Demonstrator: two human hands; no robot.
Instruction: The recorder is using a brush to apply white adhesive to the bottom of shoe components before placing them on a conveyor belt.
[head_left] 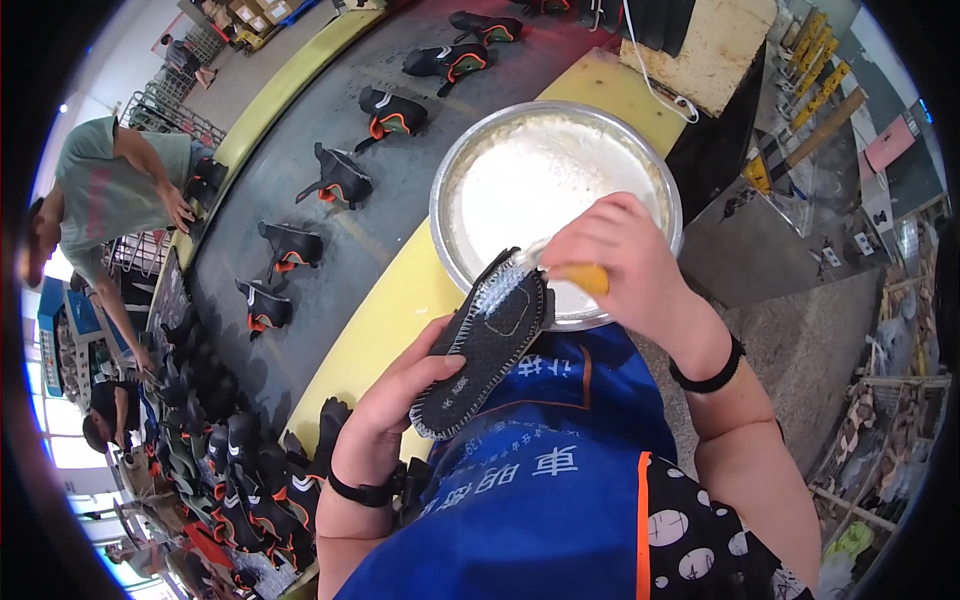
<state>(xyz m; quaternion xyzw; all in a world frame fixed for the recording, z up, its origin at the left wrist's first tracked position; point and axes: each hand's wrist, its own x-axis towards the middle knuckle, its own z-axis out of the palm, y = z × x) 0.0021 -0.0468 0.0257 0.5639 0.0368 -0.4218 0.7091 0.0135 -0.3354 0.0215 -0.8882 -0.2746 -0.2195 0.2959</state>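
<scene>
My left hand point(405, 378) is closed around a black shoe upper point(470, 375), sole side up. Pale stitching runs round its edge, and a wet white smear covers part of the end farther from me. In my right hand point(625, 265) is a brush point(585, 277) with a yellow handle. Its bristles are mostly hidden by my fingers and seem to touch the smeared end. Just beyond both hands stands a wide metal basin point(447, 235) with thick white paste point(530, 185) inside; the shoe upper overlaps its near rim.
A grey conveyor belt point(330, 240) with yellow edges carries several black and orange shoe uppers point(340, 178). At the left, another person point(125, 185) reaches over a pile of uppers point(245, 465). Yellow-handled clamps point(815, 70) and a metal rack point(880, 380) are at the right.
</scene>
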